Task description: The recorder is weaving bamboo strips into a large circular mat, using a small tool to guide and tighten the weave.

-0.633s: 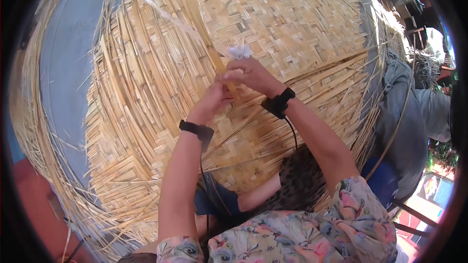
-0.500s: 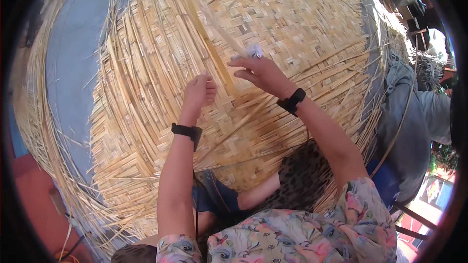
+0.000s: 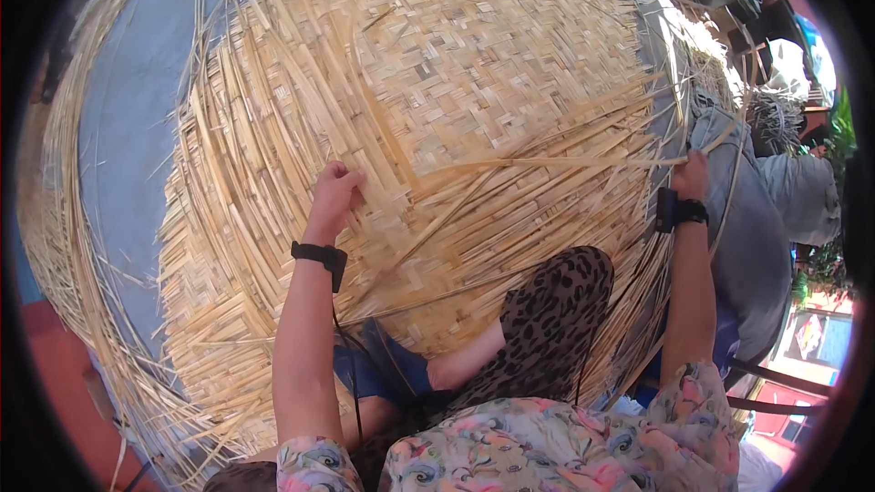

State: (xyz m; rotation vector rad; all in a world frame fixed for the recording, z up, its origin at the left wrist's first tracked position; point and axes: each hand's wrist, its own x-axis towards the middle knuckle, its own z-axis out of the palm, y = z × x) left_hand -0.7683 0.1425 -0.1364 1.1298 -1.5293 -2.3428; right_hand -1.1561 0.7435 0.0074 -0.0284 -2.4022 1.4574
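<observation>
Right-hand grip (image 3: 691,179) is closed on a pale, flat strip (image 3: 565,161), just off the right edge of the woven mat (image 3: 492,64). Left-hand grip (image 3: 335,196) is narrow and half curled, over the left part of the mat; whether it touches or pinches anything cannot be determined. The strip extends leftward from the right-hand grip, nearly level, and meets the weave to the right of the left-hand grip. Relative to the frame half a second earlier, the right-hand grip is displaced from mid-mat to the far right. The strip now spans the mat's right half. The left-hand grip is shifted slightly lower and leftward.
</observation>
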